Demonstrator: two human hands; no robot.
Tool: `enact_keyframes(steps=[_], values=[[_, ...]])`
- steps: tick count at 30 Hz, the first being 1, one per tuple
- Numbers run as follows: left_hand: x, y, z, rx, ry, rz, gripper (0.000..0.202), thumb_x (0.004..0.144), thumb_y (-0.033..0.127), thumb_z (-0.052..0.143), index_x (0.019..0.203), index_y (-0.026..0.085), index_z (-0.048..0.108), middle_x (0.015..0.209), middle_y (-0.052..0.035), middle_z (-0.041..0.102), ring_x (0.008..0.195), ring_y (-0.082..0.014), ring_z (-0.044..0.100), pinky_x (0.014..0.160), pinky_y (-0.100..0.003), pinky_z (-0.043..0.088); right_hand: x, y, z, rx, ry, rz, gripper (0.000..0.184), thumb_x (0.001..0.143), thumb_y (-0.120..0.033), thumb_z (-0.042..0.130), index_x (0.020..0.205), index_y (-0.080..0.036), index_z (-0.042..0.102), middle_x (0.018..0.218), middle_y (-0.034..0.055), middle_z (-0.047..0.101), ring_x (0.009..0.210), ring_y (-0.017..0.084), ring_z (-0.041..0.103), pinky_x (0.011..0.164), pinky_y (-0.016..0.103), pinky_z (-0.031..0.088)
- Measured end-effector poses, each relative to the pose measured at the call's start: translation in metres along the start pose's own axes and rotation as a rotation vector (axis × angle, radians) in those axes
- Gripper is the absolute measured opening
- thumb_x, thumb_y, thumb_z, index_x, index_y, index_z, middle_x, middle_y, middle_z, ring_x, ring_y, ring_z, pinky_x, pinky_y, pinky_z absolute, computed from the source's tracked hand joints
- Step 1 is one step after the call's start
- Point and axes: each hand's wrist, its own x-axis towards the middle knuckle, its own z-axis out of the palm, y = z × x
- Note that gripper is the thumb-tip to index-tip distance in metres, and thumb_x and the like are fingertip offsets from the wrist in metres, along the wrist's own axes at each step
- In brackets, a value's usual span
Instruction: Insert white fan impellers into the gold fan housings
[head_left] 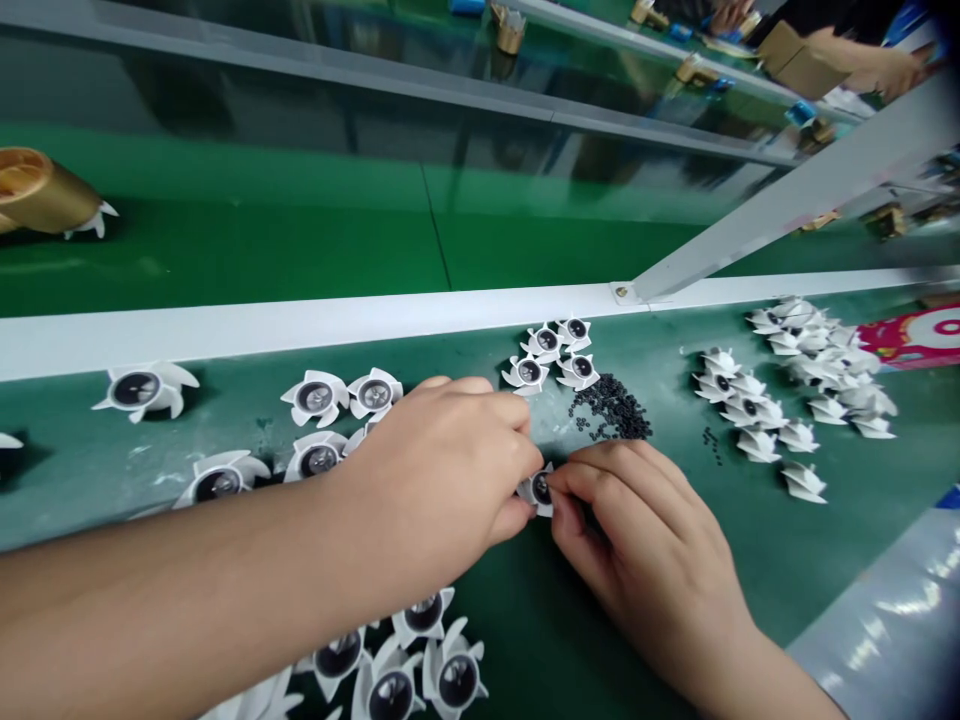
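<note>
A small white impeller (540,490) with curved blades and a dark round centre is between my hands, just above the green table. My left hand (457,460) grips its left edge between thumb and fingers. Thumb and forefinger of my right hand (649,540) are pinched together at the impeller's centre; whatever they hold is too small to make out. Right behind my hands lies a pile of tiny black rings (613,408). Beside the pile sits a small group of white impellers (546,343), their dark centres facing up.
More impellers (457,678) lie below my left forearm, and others (315,397) behind it. Clusters of impellers (750,410) stand at right near a red package (919,338). A white rail (300,325) and slanted post (765,200) border the back. A brass-coloured fitting (56,195) sits beyond.
</note>
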Motion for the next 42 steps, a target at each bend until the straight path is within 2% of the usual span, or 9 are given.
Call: enact_keyframes(steps=[6, 13, 19, 24, 27, 30, 33, 36, 42], values=[[-0.002, 0.0, 0.001, 0.02, 0.026, 0.002, 0.014, 0.084, 0.031, 0.072, 0.096, 0.028, 0.078, 0.088, 0.0026, 0.065, 0.083, -0.0208, 0.056, 0.072, -0.038, 0.038, 0.003, 0.0, -0.011, -0.109, -0.045, -0.138, 0.007, 0.093, -0.008, 0.06, 0.096, -0.012, 0.066, 0.087, 0.0078, 0.07, 0.08, 0.021, 0.058, 0.076, 0.038, 0.044], [-0.001, -0.001, 0.0, 0.035, 0.031, 0.003, 0.019, 0.085, 0.034, 0.071, 0.103, 0.03, 0.078, 0.089, 0.0033, 0.066, 0.084, -0.0212, 0.058, 0.072, -0.039, 0.041, -0.01, -0.001, -0.026, -0.186, -0.181, -0.336, 0.024, 0.099, -0.006, 0.047, 0.111, -0.005, 0.068, 0.099, 0.0103, 0.075, 0.1, 0.026, 0.057, 0.081, 0.042, 0.04], [-0.003, 0.0, 0.001, 0.067, 0.029, -0.007, 0.025, 0.084, 0.039, 0.074, 0.106, 0.028, 0.075, 0.094, 0.0018, 0.068, 0.087, -0.0231, 0.061, 0.075, -0.041, 0.044, -0.016, -0.003, -0.021, -0.142, -0.073, -0.198, 0.026, 0.091, -0.009, 0.064, 0.117, -0.007, 0.067, 0.103, 0.0123, 0.072, 0.092, 0.024, 0.059, 0.079, 0.042, 0.042], [-0.013, -0.003, -0.022, 0.195, 0.077, -0.067, 0.056, 0.076, 0.061, 0.073, 0.114, 0.02, 0.069, 0.108, -0.0071, 0.068, 0.097, -0.0317, 0.063, 0.083, -0.048, 0.047, 0.005, 0.002, -0.007, -0.318, -0.035, -0.122, 0.031, 0.094, -0.017, 0.061, 0.123, -0.009, 0.066, 0.106, 0.0133, 0.071, 0.09, 0.028, 0.062, 0.076, 0.043, 0.043], [-0.016, -0.008, -0.034, 0.203, -0.006, -0.147, 0.042, 0.081, 0.056, 0.068, 0.109, 0.024, 0.069, 0.106, -0.0057, 0.069, 0.094, -0.0319, 0.064, 0.082, -0.049, 0.047, 0.014, 0.016, -0.012, -0.25, 0.041, 0.001, 0.027, 0.095, -0.018, 0.058, 0.12, -0.011, 0.066, 0.106, 0.0138, 0.069, 0.091, 0.027, 0.064, 0.078, 0.042, 0.047], [-0.013, -0.01, -0.035, 0.147, -0.096, -0.147, 0.03, 0.088, 0.053, 0.061, 0.099, 0.027, 0.071, 0.098, -0.0023, 0.07, 0.09, -0.0291, 0.065, 0.079, -0.047, 0.046, 0.004, 0.032, -0.025, -0.179, 0.094, 0.113, 0.015, 0.093, -0.017, 0.058, 0.104, -0.013, 0.068, 0.096, 0.0113, 0.068, 0.088, 0.024, 0.064, 0.078, 0.038, 0.05], [-0.01, -0.011, -0.029, 0.145, -0.055, -0.106, 0.031, 0.092, 0.051, 0.057, 0.105, 0.026, 0.071, 0.098, -0.0027, 0.071, 0.091, -0.0292, 0.065, 0.078, -0.045, 0.045, -0.013, 0.04, -0.032, -0.178, 0.049, 0.148, 0.008, 0.093, -0.017, 0.06, 0.096, -0.015, 0.068, 0.092, 0.0087, 0.068, 0.085, 0.022, 0.064, 0.077, 0.036, 0.051], [-0.01, -0.012, -0.023, 0.12, -0.001, -0.087, 0.031, 0.094, 0.047, 0.056, 0.113, 0.026, 0.068, 0.102, -0.0029, 0.071, 0.094, -0.029, 0.064, 0.08, -0.045, 0.045, -0.026, 0.041, -0.027, -0.223, 0.01, 0.144, 0.009, 0.094, -0.019, 0.061, 0.099, -0.015, 0.068, 0.095, 0.0089, 0.069, 0.086, 0.022, 0.064, 0.077, 0.037, 0.051], [-0.01, -0.015, -0.021, 0.022, 0.018, -0.013, 0.022, 0.097, 0.039, 0.054, 0.114, 0.03, 0.066, 0.105, 0.0009, 0.069, 0.092, -0.0222, 0.065, 0.087, -0.044, 0.043, -0.024, 0.033, -0.016, -0.308, -0.018, 0.093, 0.009, 0.095, -0.016, 0.061, 0.099, -0.015, 0.069, 0.098, 0.0092, 0.072, 0.086, 0.025, 0.063, 0.075, 0.04, 0.046]])
